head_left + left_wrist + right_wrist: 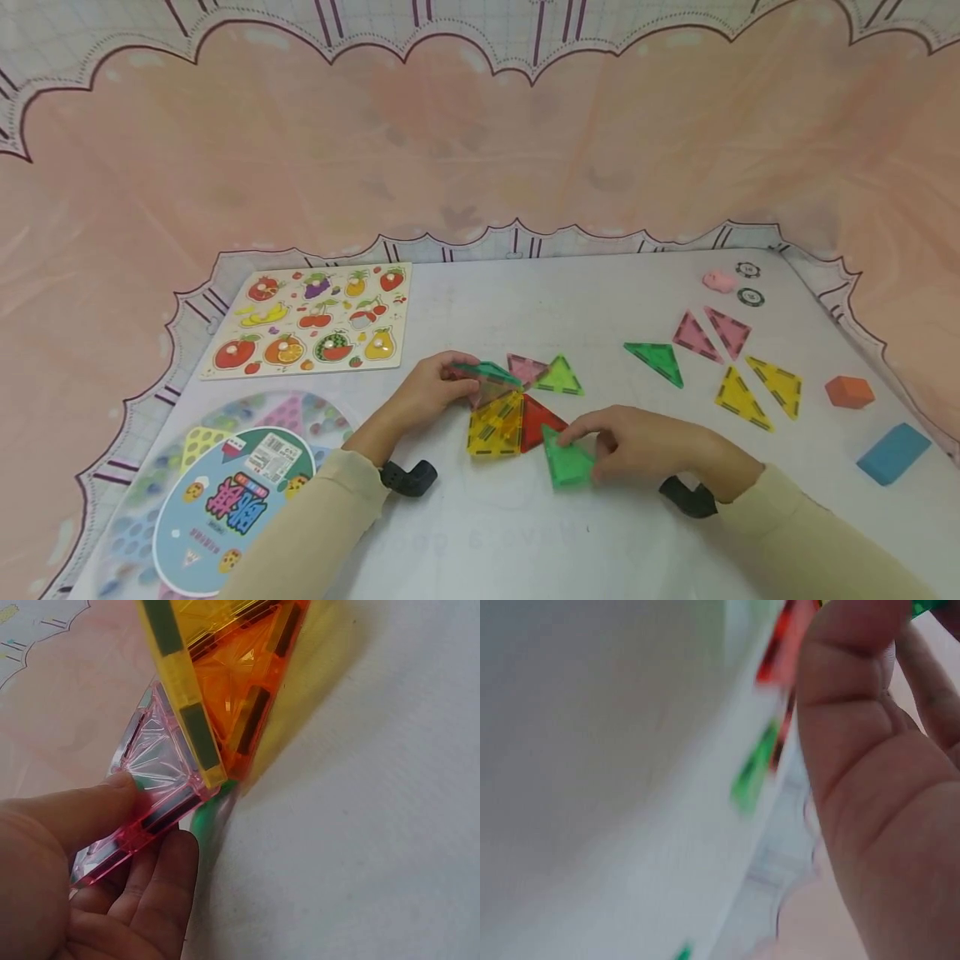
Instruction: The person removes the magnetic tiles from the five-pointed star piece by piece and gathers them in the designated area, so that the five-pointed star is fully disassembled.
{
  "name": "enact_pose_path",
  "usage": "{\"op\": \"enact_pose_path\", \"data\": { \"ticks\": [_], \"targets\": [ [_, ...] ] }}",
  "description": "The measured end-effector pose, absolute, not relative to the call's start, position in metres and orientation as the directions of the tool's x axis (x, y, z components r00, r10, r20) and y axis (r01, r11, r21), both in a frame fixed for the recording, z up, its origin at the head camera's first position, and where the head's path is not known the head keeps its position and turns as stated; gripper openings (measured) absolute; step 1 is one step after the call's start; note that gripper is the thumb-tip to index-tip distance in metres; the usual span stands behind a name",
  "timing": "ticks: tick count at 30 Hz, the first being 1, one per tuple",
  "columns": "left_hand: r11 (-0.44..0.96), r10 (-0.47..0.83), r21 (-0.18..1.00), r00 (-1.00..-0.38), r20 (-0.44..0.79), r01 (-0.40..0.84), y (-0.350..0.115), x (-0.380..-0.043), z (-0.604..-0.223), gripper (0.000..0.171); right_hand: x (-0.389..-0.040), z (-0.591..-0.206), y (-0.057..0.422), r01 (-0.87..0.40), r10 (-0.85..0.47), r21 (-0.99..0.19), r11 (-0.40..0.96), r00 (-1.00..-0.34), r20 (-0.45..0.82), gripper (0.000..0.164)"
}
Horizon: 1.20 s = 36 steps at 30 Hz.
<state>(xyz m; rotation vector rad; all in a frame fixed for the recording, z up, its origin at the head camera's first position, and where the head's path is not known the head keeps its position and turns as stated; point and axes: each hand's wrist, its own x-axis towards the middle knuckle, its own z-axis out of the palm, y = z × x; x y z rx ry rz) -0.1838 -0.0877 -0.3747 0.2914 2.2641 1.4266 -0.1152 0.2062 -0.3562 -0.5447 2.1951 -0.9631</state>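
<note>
Tiles (495,442) of clear coloured plastic, mostly triangular, dark bars along their edges. We see the left hand (431,383) pinching a pink tile (154,754) between thumb and fingers, at the far side of a cluster mid-table; a yellow tile (191,716) meets it there. Right hand (633,437) grips a green tile (566,462) near a red tile (538,417); contact between those two we cannot tell. Table (540,550): white, faint marks at the near side. Fruit board (225,329) at left, blue block (892,454) at right. Behind, we note peach cloth (487,150) with white scalloped borders.
</note>
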Motion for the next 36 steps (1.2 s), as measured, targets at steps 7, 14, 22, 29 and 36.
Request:
{"op": "enact_pose_path", "data": {
  "ticks": [7, 14, 22, 29, 36],
  "targets": [
    [0.434, 0.396, 0.897, -0.877, -0.272, -0.082, -0.091, -0.197, -0.402, 0.03, -0.125, -0.359, 0.26, -0.072, -0.387, -0.691, 0.719, -0.868, -0.313, 0.027],
    [0.443, 0.393, 0.893, -0.878, -0.273, -0.08, -0.092, -0.197, -0.403, 0.028, -0.139, -0.369, 0.289, -0.051, -0.294, -0.634, 0.772, -0.913, -0.285, 0.032],
    [0.42, 0.405, 0.904, -0.873, -0.271, -0.085, -0.092, -0.197, -0.403, 0.03, -0.147, -0.373, 0.296, -0.009, -0.214, -0.6, 0.8, -0.938, -0.272, 0.032],
    [0.424, 0.404, 0.903, -0.876, -0.262, -0.074, -0.092, -0.197, -0.402, 0.03, -0.146, -0.374, 0.296, 0.008, -0.153, -0.543, 0.84, -0.956, -0.249, 0.032],
    [0.418, 0.403, 0.906, -0.879, -0.255, -0.071, -0.091, -0.196, -0.403, 0.029, -0.145, -0.376, 0.3, -0.022, -0.177, -0.549, 0.836, -0.957, -0.231, 0.034]
  ]
}}
